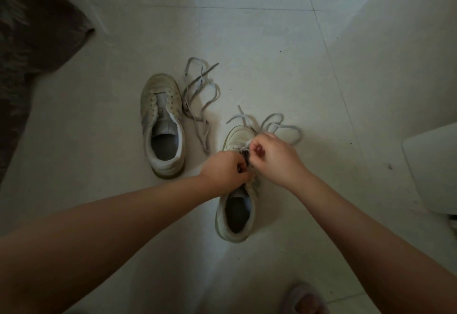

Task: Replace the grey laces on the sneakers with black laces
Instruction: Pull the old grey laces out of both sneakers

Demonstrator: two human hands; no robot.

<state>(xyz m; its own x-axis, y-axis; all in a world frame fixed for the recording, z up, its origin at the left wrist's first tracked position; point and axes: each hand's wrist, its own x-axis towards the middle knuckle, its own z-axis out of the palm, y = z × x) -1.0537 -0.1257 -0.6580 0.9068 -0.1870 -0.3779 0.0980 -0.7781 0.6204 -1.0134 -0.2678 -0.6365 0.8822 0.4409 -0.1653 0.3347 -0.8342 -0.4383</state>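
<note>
Two worn white sneakers stand on the pale tiled floor. The left sneaker (162, 125) has no lace in its eyelets. A loose grey lace (201, 98) lies tangled on the floor beside it. Both my hands work over the tongue of the right sneaker (236, 212). My left hand (226, 171) is closed on the shoe's eyelet edge. My right hand (272, 155) pinches a dark lace end (246, 156) between the two hands. A second grey lace (277, 123) loops on the floor past this shoe's toe. My hands hide the eyelets.
A dark furry rug or fabric (29, 41) fills the upper left. A white flat object (435, 167) lies at the right edge. A slippered foot (305, 301) shows at the bottom. A tile floor (99, 165) surrounds the shoes.
</note>
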